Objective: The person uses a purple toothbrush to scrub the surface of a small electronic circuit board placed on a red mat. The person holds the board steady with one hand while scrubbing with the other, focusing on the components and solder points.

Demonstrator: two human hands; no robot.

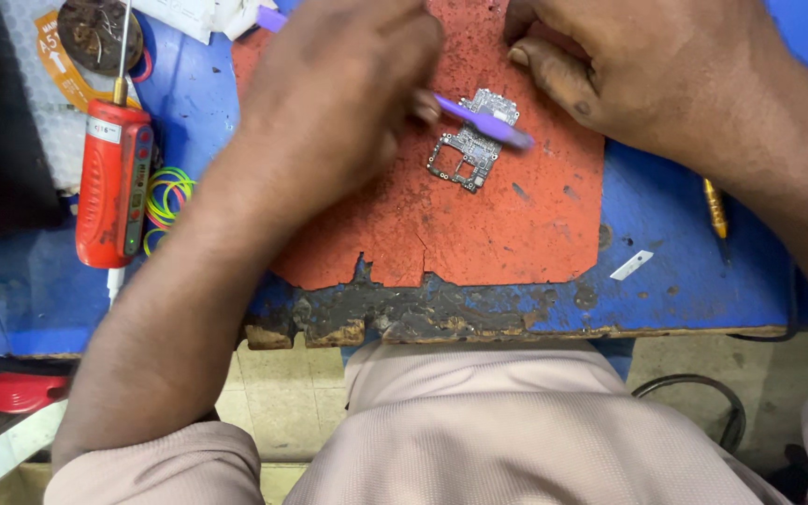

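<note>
My left hand [343,89] grips a purple plastic stick tool [483,123]; its far end pokes out past the back of the hand. The tool's tip lies across a small silvery phone circuit board [468,150] on a worn red mat [497,224]. My right hand [652,65] rests at the mat's upper right with its fingers curled under, close to the board but apart from it; nothing shows in it.
A red soldering tool [114,182] stands at the left beside coloured rubber bands [168,196]. A yellow-tipped tool [715,208] and a small white strip [630,266] lie on the blue table [685,290]. The table's front edge is burnt and crumbling.
</note>
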